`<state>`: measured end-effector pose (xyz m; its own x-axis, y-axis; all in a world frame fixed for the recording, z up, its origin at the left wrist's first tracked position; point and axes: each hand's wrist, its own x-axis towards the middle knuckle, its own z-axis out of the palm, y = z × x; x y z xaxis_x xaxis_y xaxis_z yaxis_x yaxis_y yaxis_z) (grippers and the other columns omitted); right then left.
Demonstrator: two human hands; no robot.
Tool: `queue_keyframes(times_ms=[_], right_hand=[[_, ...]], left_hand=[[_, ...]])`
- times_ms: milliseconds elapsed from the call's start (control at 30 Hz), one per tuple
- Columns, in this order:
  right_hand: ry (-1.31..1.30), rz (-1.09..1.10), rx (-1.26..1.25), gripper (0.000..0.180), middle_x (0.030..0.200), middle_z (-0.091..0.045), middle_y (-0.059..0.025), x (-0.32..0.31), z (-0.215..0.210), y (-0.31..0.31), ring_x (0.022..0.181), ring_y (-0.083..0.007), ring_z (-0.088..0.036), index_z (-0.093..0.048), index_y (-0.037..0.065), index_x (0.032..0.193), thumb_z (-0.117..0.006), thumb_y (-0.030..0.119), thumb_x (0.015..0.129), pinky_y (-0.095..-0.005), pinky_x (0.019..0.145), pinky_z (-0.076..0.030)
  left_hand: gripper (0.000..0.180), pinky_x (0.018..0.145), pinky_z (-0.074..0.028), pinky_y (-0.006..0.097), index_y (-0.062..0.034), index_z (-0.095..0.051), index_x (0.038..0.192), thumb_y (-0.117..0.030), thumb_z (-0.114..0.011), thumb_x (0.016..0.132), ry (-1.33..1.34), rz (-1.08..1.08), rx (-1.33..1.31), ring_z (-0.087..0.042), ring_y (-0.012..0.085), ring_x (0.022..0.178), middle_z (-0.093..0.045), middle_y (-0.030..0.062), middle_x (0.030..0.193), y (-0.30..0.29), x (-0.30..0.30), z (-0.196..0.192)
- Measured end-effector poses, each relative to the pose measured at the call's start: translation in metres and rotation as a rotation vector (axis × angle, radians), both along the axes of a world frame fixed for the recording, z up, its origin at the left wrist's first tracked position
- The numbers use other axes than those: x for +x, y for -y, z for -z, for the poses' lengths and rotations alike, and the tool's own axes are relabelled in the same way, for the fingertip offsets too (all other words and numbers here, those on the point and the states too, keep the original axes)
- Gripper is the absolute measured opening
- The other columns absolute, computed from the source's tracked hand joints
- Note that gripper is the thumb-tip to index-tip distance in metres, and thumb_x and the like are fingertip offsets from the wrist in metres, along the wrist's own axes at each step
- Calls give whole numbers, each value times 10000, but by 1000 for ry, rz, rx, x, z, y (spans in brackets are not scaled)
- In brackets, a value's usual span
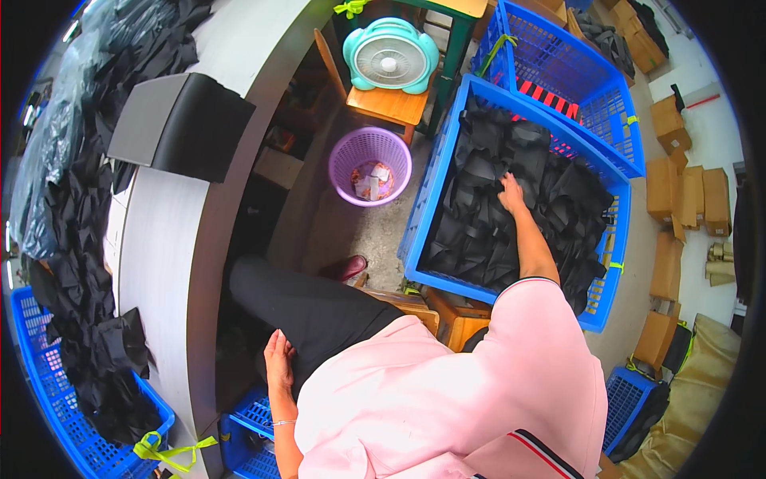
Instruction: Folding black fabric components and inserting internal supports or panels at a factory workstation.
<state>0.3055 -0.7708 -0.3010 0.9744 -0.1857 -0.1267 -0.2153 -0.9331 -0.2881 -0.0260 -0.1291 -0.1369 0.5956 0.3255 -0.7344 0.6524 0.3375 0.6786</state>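
Note:
My right hand (511, 194) reaches into a large blue plastic crate (409, 231) on my right. Its fingers are drawn together on a black fabric piece (527, 164), one of many heaped loosely in the crate. My left hand (279, 359) hangs beside my black-trousered thigh, between me and the worktable. Its fingers are loosely extended, with nothing visible in them. The undersides of both hands are hidden.
A grey worktable (163, 239) runs along my left, bearing a dark box-shaped object (179, 124) and more black pieces. Ahead stand a purple basket (343, 180) with scraps and a turquoise fan (391, 60) on a wooden chair. Cardboard boxes (666, 191) line the right.

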Motion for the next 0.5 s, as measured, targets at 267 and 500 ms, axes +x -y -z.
queue_keyframes(times_ms=[267,500], right_hand=[[412,422,48,472,1398,-437,-210,-11,-28,-54,1283,-392,-467,-565,51,1256,-558,7,787,-446,1064,-414],[666,-93,240,509,1500,-345,-244,-24,-104,-200,1385,-415,-366,-501,-1,1344,-569,-84,846,-443,1134,-347]], left_hand=[[430,799,-476,294,-45,-596,1314,-324,-636,989,-98,-198,133,-598,77,824,-681,-24,977,13,6,-8],[237,785,-519,252,-15,-699,1157,-154,-657,970,310,-164,693,-656,100,900,-722,48,987,-16,10,-38]])
